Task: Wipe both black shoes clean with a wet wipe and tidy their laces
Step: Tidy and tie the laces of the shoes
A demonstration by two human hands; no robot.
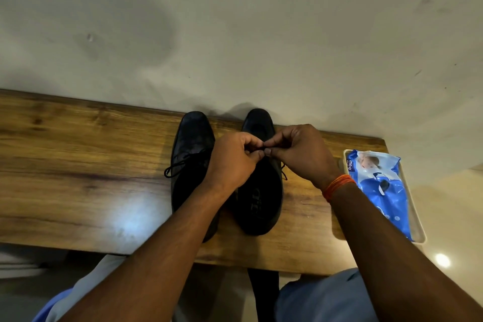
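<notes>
On the wooden surface [78,154], the left shoe [192,138] lies with its bow loosely tied; just beside it, the right shoe [264,198] has its lace pinched by the left hand [232,162] and right hand [300,151], fingers curled. This looks like the lace-tidying step; next likely calls for pulling the knot snug. Both shoes run lengthwise, toes toward the wall. A wipes pack [381,185] sits farther right.
</notes>
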